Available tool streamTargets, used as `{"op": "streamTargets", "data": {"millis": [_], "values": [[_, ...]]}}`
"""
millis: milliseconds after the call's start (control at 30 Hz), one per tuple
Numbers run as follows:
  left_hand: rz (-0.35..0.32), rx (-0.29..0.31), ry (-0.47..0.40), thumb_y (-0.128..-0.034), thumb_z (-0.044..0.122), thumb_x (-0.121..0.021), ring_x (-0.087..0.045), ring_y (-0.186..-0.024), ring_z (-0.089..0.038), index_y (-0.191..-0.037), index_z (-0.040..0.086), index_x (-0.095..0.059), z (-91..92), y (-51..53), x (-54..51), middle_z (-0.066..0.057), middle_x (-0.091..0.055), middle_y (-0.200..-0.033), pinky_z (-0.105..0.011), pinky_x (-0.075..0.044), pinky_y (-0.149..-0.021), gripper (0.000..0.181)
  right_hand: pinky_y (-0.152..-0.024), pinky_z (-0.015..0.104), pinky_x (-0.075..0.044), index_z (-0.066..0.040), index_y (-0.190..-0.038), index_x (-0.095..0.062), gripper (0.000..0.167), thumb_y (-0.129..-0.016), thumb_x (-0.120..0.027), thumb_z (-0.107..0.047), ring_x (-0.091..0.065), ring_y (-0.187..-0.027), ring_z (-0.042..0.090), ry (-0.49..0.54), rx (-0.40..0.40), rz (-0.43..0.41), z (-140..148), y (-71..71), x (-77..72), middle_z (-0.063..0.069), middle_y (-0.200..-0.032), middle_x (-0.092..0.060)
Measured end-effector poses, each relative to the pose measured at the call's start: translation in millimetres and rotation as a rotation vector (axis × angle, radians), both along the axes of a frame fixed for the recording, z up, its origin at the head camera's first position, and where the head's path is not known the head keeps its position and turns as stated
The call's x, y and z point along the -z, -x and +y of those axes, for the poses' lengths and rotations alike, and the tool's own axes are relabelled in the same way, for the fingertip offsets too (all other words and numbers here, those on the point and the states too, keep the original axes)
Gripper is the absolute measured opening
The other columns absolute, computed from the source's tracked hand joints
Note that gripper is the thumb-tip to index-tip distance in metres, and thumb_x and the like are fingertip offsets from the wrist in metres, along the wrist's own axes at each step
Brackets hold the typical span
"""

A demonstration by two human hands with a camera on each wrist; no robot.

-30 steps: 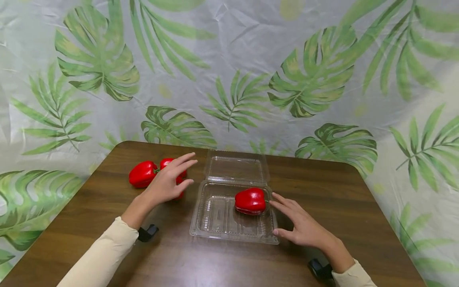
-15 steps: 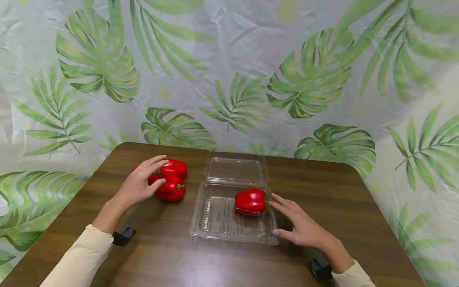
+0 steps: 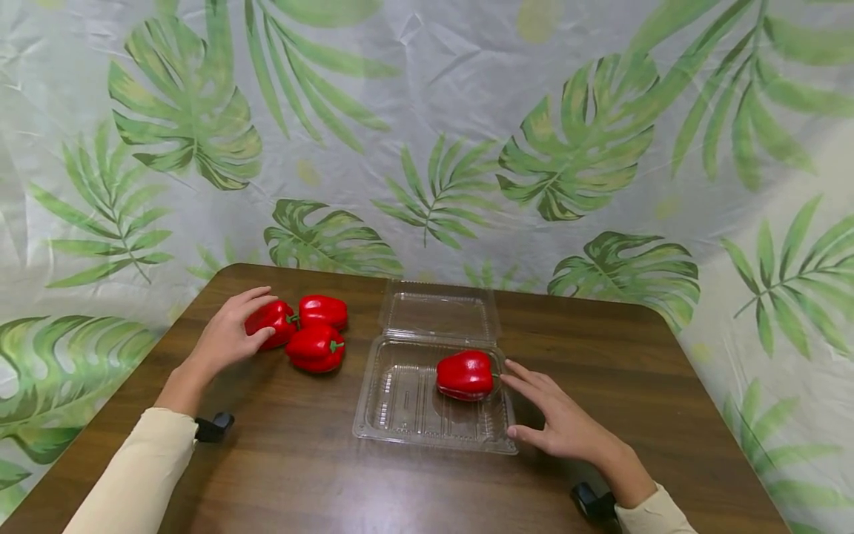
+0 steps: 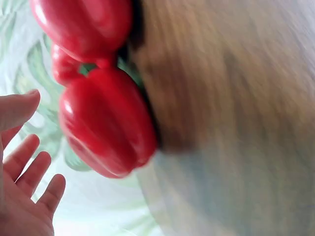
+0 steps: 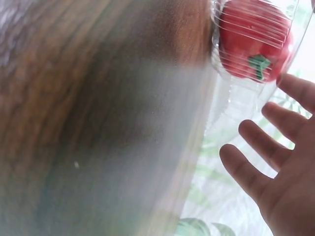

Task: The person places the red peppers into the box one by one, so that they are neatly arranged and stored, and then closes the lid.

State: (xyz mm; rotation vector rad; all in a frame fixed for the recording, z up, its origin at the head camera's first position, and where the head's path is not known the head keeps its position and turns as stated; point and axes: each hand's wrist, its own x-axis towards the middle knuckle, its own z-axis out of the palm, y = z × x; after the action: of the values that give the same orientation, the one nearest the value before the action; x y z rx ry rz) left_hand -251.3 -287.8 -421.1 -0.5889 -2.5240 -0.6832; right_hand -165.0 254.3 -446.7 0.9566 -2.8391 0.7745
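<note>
Three red bell peppers lie clustered at the left of the table: a left one point(image 3: 272, 324), a back one point(image 3: 323, 311) and a front one point(image 3: 316, 348). My left hand point(image 3: 225, 335) hovers beside the left pepper, fingers spread, and covers part of it; the left wrist view shows a gap between hand and the nearest pepper point(image 4: 107, 123). A fourth bell pepper point(image 3: 465, 375) lies in the right half of a clear plastic clamshell container point(image 3: 400, 434). My right hand point(image 3: 567, 415) is at the container's right edge with fingers extended, holding nothing.
The clamshell's lid point(image 3: 437, 315) lies folded back toward the table's far edge. Behind the brown wooden table point(image 3: 600, 356) hangs a leaf-patterned cloth point(image 3: 440, 111). Each wrist wears a black camera mount.
My left hand has moved left across the pepper cluster, from above the right-hand peppers to the left one, uncovering the front and back peppers. My right hand stays in place.
</note>
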Motion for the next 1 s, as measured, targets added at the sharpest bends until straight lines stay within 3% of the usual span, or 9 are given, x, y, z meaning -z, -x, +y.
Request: {"op": "streamTargets", "data": {"millis": [200, 500, 667, 1000], "values": [[-0.108, -0.031, 0.014, -0.0782, 0.002, -0.076, -0.046, -0.127, -0.048, -0.127, 0.0, -0.062, -10.9, 2.9, 9.4, -0.025, -0.05, -0.144, -0.068, -0.044, -0.099, 0.051, -0.102, 0.065, -0.044, -0.01, -0.148, -0.045, 0.074, -0.086, -0.074, -0.038, -0.041, -0.139, 0.038, 0.0, -0.006, 0.031, -1, 0.1, 2.6, 0.015, -0.16, -0.035], [-0.217, -0.02, 0.057, -0.0815, 0.001, -0.071, -0.04, -0.134, -0.052, -0.134, 0.001, -0.057, -14.8, 8.7, 23.3, -0.028, -0.04, -0.151, -0.07, -0.041, -0.101, 0.055, -0.103, 0.065, -0.043, -0.012, -0.149, -0.045, 0.074, -0.086, -0.074, -0.04, -0.041, -0.14, 0.038, 0.0, -0.003, 0.003, -2, -1.6, 4.6, 0.014, -0.161, -0.035], [-0.218, -0.028, 0.034, -0.0825, 0.001, -0.071, -0.044, -0.132, -0.051, -0.135, 0.004, -0.056, -12.5, 10.9, 25.8, -0.025, -0.044, -0.149, -0.07, -0.041, -0.103, 0.055, -0.103, 0.065, -0.043, -0.012, -0.148, -0.046, 0.075, -0.085, -0.075, -0.039, -0.041, -0.14, 0.037, 0.0, 0.008, 0.003, -2, -3.9, 3.4, 0.013, -0.161, -0.035], [-0.151, -0.049, 0.029, -0.0788, -0.001, -0.074, -0.047, -0.127, -0.05, -0.129, 0.002, -0.058, -15.1, 9.0, 24.3, -0.025, -0.048, -0.144, -0.07, -0.042, -0.1, 0.053, -0.102, 0.065, -0.044, -0.012, -0.148, -0.046, 0.074, -0.086, -0.073, -0.04, -0.041, -0.14, 0.036, -0.008, -0.001, 0.016, -2, 0.1, -1.7, 0.013, -0.161, -0.035]]}}
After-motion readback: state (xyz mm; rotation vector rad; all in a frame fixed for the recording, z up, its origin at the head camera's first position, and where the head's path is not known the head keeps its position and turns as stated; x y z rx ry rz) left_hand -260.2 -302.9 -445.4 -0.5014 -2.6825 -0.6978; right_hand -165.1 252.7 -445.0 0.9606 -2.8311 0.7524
